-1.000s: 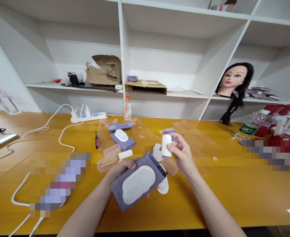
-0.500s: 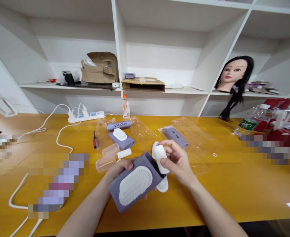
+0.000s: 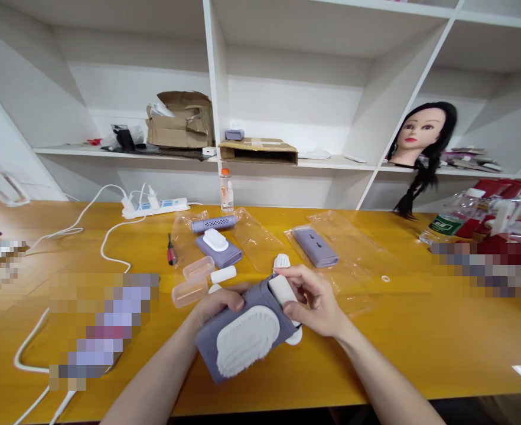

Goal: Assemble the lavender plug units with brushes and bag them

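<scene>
Got the purple case [image 3: 209, 348] lying across my left hand [image 3: 216, 304], fingers curled over its top edge, so that's a firm hold, with the white oval pad [image 3: 245, 342] facing up at me. Holding it low and tilted like that seems to keep its end turned toward my other hand. My right hand [image 3: 314, 300] is closed down narrow, pinching a white insert [image 3: 282, 290] right up against that end of the case. Can't tell from here if it's actually seated or just touching.

A ribbed white piece [image 3: 281, 261] sits on the table [image 3: 375, 360] just past my fingers, and another white piece [image 3: 294, 336] pokes out from under the case. Further up, two peach plastic boxes [image 3: 190, 292] and a small white cylinder [image 3: 223, 274] lie close by, next to a second purple case [image 3: 218, 257] and a perforated purple tube [image 3: 214, 224] on a clear bag [image 3: 185, 236]. Probably spread out like that so every part stays within easy reach.
</scene>
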Available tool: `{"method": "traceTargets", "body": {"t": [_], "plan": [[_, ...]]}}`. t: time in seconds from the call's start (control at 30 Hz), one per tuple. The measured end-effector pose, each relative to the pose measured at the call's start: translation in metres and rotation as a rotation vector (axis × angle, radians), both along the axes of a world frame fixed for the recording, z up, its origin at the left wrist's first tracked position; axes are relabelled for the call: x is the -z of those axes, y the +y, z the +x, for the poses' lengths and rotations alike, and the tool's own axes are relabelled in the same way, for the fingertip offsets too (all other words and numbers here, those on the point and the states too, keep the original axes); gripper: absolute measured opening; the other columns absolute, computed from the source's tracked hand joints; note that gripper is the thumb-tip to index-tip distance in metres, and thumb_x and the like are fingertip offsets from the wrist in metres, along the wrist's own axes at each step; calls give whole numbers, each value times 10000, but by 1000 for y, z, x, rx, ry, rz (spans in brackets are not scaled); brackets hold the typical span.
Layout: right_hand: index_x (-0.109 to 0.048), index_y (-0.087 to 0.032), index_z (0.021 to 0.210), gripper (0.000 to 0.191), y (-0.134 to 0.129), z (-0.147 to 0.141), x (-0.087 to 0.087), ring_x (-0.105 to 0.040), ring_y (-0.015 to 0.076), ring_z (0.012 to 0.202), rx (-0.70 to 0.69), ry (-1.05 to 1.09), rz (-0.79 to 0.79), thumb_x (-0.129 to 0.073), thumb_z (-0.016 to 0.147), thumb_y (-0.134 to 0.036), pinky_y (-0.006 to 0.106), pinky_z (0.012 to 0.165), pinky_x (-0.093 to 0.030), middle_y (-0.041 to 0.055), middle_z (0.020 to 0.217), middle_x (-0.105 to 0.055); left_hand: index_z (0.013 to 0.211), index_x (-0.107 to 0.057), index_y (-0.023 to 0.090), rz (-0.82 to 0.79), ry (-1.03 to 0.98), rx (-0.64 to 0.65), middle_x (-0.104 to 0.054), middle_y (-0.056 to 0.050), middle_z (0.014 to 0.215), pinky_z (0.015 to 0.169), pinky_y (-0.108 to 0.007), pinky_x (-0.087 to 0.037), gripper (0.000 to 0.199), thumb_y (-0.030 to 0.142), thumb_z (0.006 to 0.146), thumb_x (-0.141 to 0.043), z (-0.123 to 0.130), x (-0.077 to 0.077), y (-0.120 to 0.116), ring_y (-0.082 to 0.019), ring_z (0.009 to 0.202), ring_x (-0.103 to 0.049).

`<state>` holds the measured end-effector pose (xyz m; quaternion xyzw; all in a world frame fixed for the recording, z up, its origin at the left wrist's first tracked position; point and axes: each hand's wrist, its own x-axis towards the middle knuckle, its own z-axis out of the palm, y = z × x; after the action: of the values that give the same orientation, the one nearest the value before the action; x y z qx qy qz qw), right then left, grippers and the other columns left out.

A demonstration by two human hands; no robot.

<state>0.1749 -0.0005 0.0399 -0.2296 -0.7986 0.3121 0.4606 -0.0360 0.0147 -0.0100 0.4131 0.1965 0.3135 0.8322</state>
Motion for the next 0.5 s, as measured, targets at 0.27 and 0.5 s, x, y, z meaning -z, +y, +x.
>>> {"method": "traceTargets", "body": {"t": [0.27, 0.5], "plan": [[-488, -253, 1215, 409, -1, 3, 5, -321, 85, 491, 16, -42, 89, -534, 809, -271, 221, 457, -264, -47, 617, -430, 873, -633, 123, 4, 139, -16, -646, -41, 668, 555, -268, -381, 421, 227, 465, -634, -7, 10, 8, -176, 594, -558], [-475, -241, 1199, 334, 2, 1, 12, -567, 162, 784, 299, -186, 115, -398, 874, -259, 279, 680, -426, 40, 928, -612, 1007, -633, 132, 184, 256, 22, -654, -40, 774, 576, -244, -382, 557, 326, 496, -735, 7, -15, 7, -153, 636, -553]]}}
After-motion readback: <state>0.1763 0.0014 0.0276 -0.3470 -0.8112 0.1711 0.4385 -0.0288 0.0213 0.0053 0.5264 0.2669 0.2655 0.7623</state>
